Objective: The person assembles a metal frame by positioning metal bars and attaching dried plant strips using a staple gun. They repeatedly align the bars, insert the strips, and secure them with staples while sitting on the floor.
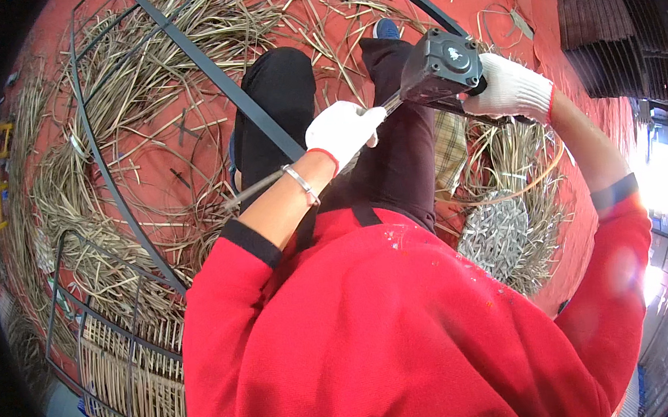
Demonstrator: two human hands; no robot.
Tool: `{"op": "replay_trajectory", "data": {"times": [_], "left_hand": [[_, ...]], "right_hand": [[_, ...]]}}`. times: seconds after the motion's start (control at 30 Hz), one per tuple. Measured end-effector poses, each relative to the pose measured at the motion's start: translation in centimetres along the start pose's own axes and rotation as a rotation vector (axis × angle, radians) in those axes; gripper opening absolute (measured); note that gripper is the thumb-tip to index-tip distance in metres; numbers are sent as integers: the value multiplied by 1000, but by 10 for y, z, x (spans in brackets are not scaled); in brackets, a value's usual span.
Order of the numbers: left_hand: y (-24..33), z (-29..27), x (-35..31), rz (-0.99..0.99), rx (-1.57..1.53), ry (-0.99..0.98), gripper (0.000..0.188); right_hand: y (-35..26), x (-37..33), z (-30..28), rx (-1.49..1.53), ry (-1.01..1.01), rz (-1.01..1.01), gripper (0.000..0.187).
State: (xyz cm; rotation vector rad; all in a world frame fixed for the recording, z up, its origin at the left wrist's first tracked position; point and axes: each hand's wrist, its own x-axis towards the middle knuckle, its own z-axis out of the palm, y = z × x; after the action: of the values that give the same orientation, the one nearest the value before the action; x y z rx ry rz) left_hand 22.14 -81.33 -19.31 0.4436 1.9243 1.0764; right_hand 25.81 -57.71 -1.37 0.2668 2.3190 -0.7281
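Note:
My right hand (510, 91), in a white knit glove, is wrapped round the handle of a dark grey air stapler (441, 66), held above my legs. My left hand (347, 134), gloved too, is closed in a pinch just left of the stapler's nose. From it a thin brownish wicker strip (251, 190) trails toward the lower left, under my wrist. The strip's other end and the nose's exact contact are hidden by the left fingers. A dark metal frame (219, 77) slants across my left leg, close beside my left hand.
Loose wicker strips (93, 182) lie in a wide ring on the red floor (172, 131). A half-woven basket panel (130, 377) stands lower left. At my right are a heap of silvery-grey pieces (497, 234) and a plaid cloth (450, 151). Dark stacked panels (613, 33) stand upper right.

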Motion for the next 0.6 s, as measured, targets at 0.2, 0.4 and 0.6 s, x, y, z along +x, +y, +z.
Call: {"op": "replay_trajectory", "data": {"times": [0.2,0.4,0.6], "left_hand": [[-12,-8,-17,30,42,18,52],[-14,-5,-18,34,52,78,51],[-20,-5,-18,56,138,93,49]], "right_hand": [[-4,-9,8,96,45,80,18],[-14,-13,15,50,24,58,15],[-25,-1,21,48,-87,29,17]]}}
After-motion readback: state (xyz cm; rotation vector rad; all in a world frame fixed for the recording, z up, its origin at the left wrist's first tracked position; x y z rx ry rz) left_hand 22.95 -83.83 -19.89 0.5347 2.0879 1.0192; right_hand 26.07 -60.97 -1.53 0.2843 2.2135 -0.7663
